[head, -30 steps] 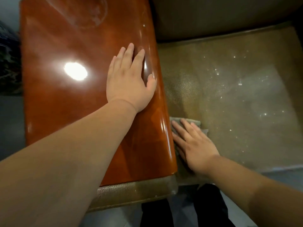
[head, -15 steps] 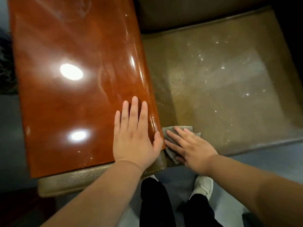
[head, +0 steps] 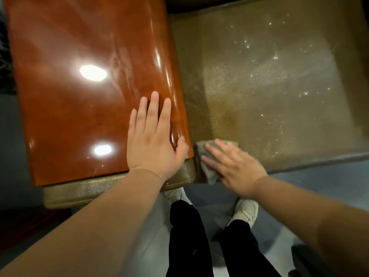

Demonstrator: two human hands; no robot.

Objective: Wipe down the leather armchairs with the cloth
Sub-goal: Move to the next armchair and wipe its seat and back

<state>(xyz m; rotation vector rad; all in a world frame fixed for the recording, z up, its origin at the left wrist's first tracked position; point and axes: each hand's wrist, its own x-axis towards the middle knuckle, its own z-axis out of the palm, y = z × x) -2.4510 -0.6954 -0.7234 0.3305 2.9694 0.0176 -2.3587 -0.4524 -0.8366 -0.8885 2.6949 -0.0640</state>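
Observation:
The armchair's olive-brown leather seat (head: 269, 86) fills the upper right, speckled with bright glints. Its wide armrest has a glossy reddish wooden top (head: 79, 100) over a leather-covered front (head: 89, 188). My left hand (head: 151, 138) lies flat on the wood near its front right corner, fingers straight, thumb over the rounded edge. A small grey cloth (head: 207, 166) sits at the seat's front left corner, against the armrest's side. My right hand (head: 233, 166) presses on the cloth with straight, spread fingers; most of the cloth is hidden under it.
The chair's back (head: 199, 5) runs dark along the top edge. Below the seat's front edge lies grey-blue floor (head: 319, 186), with my dark trouser legs and white shoes (head: 245, 212) standing on it. A dark object (head: 303, 258) sits at the lower right.
My left hand slid back along the wooden top to its front corner. My right hand moved the cloth toward the seat's front edge, where it now hangs partly over.

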